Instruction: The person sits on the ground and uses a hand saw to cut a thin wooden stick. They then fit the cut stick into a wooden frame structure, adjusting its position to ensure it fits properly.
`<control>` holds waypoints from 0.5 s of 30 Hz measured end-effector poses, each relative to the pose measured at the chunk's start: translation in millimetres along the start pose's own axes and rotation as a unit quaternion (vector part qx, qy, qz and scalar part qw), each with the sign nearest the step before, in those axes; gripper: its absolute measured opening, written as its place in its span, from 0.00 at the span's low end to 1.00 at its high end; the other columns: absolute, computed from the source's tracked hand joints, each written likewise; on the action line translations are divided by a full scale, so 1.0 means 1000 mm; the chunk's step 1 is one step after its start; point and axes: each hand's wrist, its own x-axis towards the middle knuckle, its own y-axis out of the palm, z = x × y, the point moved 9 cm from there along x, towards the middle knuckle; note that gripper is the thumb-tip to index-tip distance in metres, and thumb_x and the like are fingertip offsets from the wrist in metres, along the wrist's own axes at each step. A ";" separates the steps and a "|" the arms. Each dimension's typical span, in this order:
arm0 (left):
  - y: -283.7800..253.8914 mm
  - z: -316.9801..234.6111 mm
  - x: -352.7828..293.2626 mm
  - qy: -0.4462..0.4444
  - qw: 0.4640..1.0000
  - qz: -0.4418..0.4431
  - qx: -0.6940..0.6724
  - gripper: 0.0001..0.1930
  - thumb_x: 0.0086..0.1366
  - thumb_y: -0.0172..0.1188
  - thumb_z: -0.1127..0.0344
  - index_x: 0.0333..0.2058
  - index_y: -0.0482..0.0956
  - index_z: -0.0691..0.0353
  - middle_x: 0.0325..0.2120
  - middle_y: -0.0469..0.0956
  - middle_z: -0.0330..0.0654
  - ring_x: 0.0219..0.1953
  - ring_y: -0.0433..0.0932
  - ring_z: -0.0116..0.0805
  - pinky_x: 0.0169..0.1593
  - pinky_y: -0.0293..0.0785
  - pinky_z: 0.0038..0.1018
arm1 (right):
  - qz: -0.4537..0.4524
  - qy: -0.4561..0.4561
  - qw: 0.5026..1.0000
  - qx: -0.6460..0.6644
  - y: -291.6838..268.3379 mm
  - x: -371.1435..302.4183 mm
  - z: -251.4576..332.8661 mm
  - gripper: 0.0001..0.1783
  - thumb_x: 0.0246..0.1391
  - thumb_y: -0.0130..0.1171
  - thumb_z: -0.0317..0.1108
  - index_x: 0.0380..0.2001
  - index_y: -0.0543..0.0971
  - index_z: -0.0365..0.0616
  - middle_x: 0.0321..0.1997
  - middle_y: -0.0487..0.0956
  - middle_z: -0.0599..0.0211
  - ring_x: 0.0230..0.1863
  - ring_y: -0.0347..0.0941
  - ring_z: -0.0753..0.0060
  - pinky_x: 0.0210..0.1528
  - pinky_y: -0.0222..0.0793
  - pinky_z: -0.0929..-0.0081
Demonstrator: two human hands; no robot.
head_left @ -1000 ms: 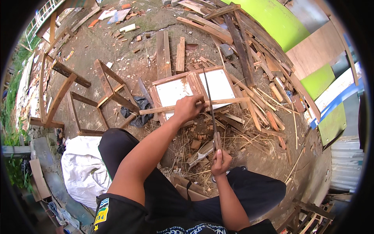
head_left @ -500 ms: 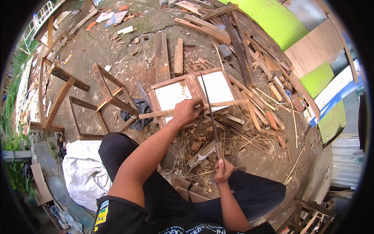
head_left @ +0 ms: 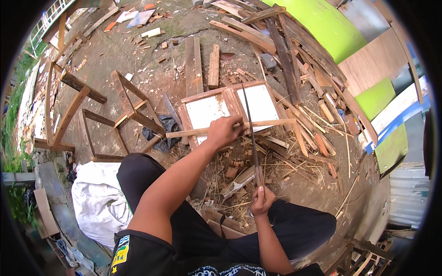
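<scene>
My left hand (head_left: pixel 224 132) is closed around a long thin wooden strip (head_left: pixel 189 133), which lies crosswise over a wooden frame (head_left: pixel 235 102) with white panels (head_left: pixel 260 103). My right hand (head_left: pixel 262 200) grips the handle of what looks like a hand saw (head_left: pixel 254 152). Its long, dark blade is seen nearly edge-on and points away from me. The blade crosses the strip just right of my left fingers. Brown dust or crumbs lie on the left panel. Teeth on the blade are too small to make out.
Wooden stool-like frames (head_left: pixel 126 99) stand at left, near a black plastic bag (head_left: pixel 166 129). A large lumber pile (head_left: pixel 287 55) fills the far right, with loose sticks nearer. Wood scraps and straw (head_left: pixel 207 172) litter the ground before me. A white sack (head_left: pixel 99 198) lies beside my left knee.
The view has shifted slightly. Both hands keep their grips, and the saw stays across the strip with little visible movement.
</scene>
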 end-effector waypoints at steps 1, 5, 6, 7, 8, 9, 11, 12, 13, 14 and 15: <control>0.003 0.000 -0.001 0.004 1.000 0.002 0.000 0.16 0.67 0.64 0.43 0.38 0.84 0.48 0.29 0.87 0.41 0.29 0.86 0.41 0.32 0.79 0.38 | 0.000 0.003 1.000 0.005 0.005 0.010 0.002 0.27 0.70 0.46 0.38 0.14 0.67 0.40 0.12 0.65 0.72 0.15 0.58 0.82 0.20 0.49 0.75; 0.004 0.000 -0.002 -0.007 1.000 0.018 -0.016 0.15 0.67 0.64 0.44 0.38 0.84 0.49 0.30 0.87 0.42 0.29 0.86 0.42 0.32 0.79 0.39 | 0.004 0.007 1.000 -0.018 0.004 0.012 0.002 0.26 0.70 0.46 0.37 0.15 0.68 0.39 0.13 0.65 0.72 0.15 0.58 0.81 0.20 0.49 0.75; 0.005 0.004 -0.002 -0.012 0.999 0.023 -0.024 0.15 0.67 0.64 0.45 0.38 0.84 0.49 0.30 0.87 0.42 0.29 0.85 0.43 0.32 0.79 0.40 | 0.001 -0.001 1.000 -0.014 0.000 0.005 0.005 0.26 0.69 0.46 0.38 0.15 0.68 0.39 0.13 0.66 0.72 0.15 0.58 0.81 0.20 0.49 0.75; 0.005 0.008 -0.003 -0.018 0.999 0.028 -0.032 0.15 0.67 0.64 0.45 0.38 0.84 0.49 0.29 0.87 0.42 0.29 0.85 0.44 0.32 0.79 0.40 | -0.002 0.010 1.000 0.000 -0.003 -0.004 0.001 0.26 0.69 0.46 0.38 0.14 0.68 0.39 0.13 0.66 0.72 0.14 0.58 0.82 0.20 0.49 0.76; 0.005 0.006 -0.003 -0.013 1.000 0.016 -0.020 0.15 0.67 0.64 0.45 0.38 0.84 0.49 0.29 0.87 0.42 0.29 0.85 0.44 0.32 0.78 0.40 | -0.007 0.021 1.000 0.011 -0.007 -0.012 0.001 0.27 0.69 0.47 0.38 0.14 0.68 0.39 0.12 0.66 0.72 0.14 0.58 0.82 0.20 0.49 0.76; 0.004 0.004 -0.004 -0.008 1.000 0.005 -0.008 0.15 0.67 0.64 0.44 0.38 0.83 0.49 0.29 0.87 0.42 0.29 0.85 0.44 0.32 0.78 0.40 | -0.012 0.032 0.999 0.022 -0.010 -0.015 -0.002 0.27 0.69 0.47 0.38 0.14 0.67 0.39 0.12 0.66 0.71 0.14 0.58 0.82 0.20 0.49 0.76; 0.003 0.002 -0.002 0.000 1.000 -0.008 0.008 0.15 0.67 0.64 0.44 0.38 0.83 0.49 0.29 0.87 0.42 0.30 0.85 0.45 0.33 0.78 0.40 | -0.007 0.025 0.999 0.020 -0.002 -0.002 -0.005 0.27 0.69 0.47 0.38 0.14 0.67 0.39 0.12 0.65 0.71 0.14 0.58 0.82 0.19 0.49 0.77; 0.004 0.002 -0.001 0.001 1.000 -0.007 0.011 0.15 0.67 0.63 0.44 0.38 0.83 0.48 0.29 0.87 0.41 0.30 0.85 0.45 0.33 0.78 0.40 | -0.005 0.025 0.999 0.019 0.007 0.011 -0.008 0.27 0.70 0.47 0.39 0.14 0.67 0.39 0.12 0.65 0.71 0.14 0.59 0.82 0.19 0.49 0.77; 0.006 0.002 -0.002 0.002 1.000 -0.007 0.013 0.15 0.67 0.63 0.44 0.38 0.83 0.48 0.30 0.87 0.41 0.31 0.85 0.45 0.34 0.78 0.41 | -0.003 0.026 1.000 0.017 0.012 0.020 -0.009 0.27 0.70 0.47 0.39 0.14 0.67 0.39 0.12 0.65 0.71 0.14 0.59 0.82 0.19 0.48 0.77; 0.005 0.001 -0.002 -0.001 1.000 -0.001 0.010 0.15 0.67 0.63 0.45 0.38 0.83 0.48 0.30 0.87 0.41 0.31 0.85 0.45 0.34 0.78 0.41 | -0.003 0.018 1.000 0.017 0.016 0.026 -0.006 0.28 0.70 0.46 0.40 0.15 0.67 0.40 0.12 0.65 0.71 0.14 0.58 0.82 0.19 0.49 0.77; 0.004 0.000 -0.003 -0.005 1.000 0.004 0.007 0.14 0.67 0.63 0.45 0.38 0.83 0.48 0.30 0.87 0.41 0.32 0.86 0.45 0.34 0.79 0.41 | -0.005 0.013 1.000 0.014 0.014 0.024 -0.005 0.28 0.70 0.46 0.40 0.15 0.67 0.40 0.12 0.65 0.72 0.14 0.58 0.82 0.19 0.49 0.77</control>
